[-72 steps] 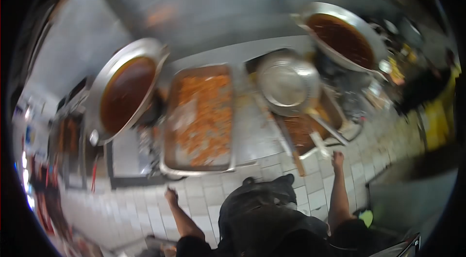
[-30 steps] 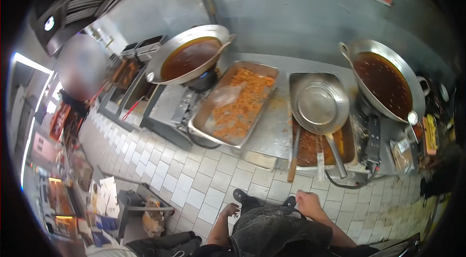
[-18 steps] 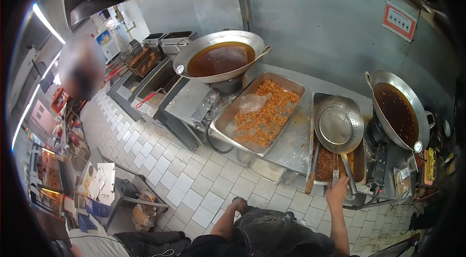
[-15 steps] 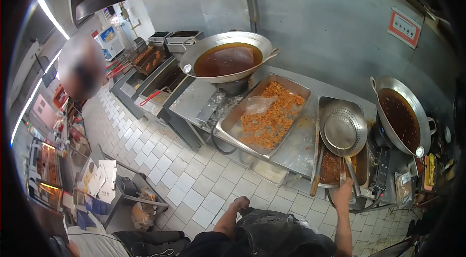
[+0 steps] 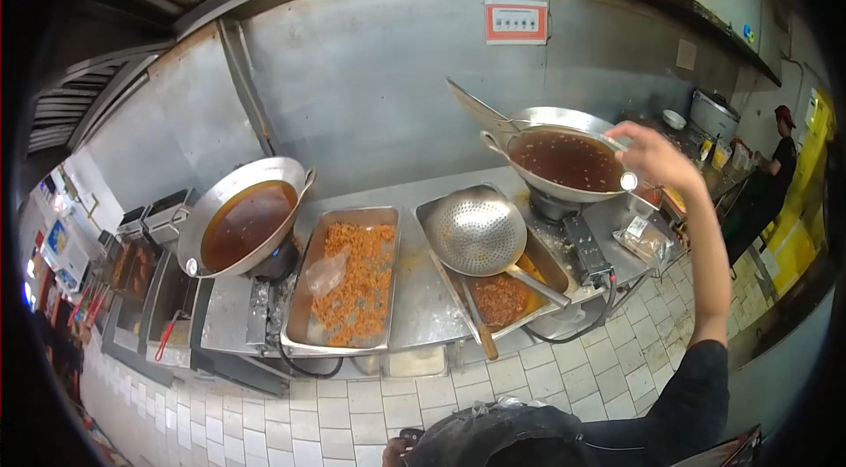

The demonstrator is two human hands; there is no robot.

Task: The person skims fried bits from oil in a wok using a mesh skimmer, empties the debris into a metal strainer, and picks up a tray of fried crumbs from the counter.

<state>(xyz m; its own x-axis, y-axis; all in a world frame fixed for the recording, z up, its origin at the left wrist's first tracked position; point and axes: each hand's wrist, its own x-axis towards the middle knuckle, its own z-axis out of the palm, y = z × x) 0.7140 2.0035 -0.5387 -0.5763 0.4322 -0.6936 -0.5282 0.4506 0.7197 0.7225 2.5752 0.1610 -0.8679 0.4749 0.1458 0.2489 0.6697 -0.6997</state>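
My right hand (image 5: 656,157) is raised over the right rim of the right wok (image 5: 564,189), its fingers closed on the handle end of a flat metal tool (image 5: 476,104). The tool's wide part tilts up beyond the wok's left rim. Dark liquid with floating bits fills this wok. My left hand (image 5: 395,451) is low by my apron, its fingers mostly hidden. A perforated ladle (image 5: 478,233) rests across a tray (image 5: 557,275) of reddish-brown food, with a wooden-handled tool (image 5: 486,342) beside it.
On the left stands another wok (image 5: 192,242) of brown liquid. A tray (image 5: 295,326) of orange crumbs with a plastic bag (image 5: 328,273) sits between. Fryers (image 5: 167,317) are at far left. A packet (image 5: 643,242) lies right of the burner. Another person (image 5: 775,176) stands at far right.
The view has swung right. My right hand has gone from the food tray up to the right wok, and the metal tool has left the tray with it. My left hand is now lower in view.
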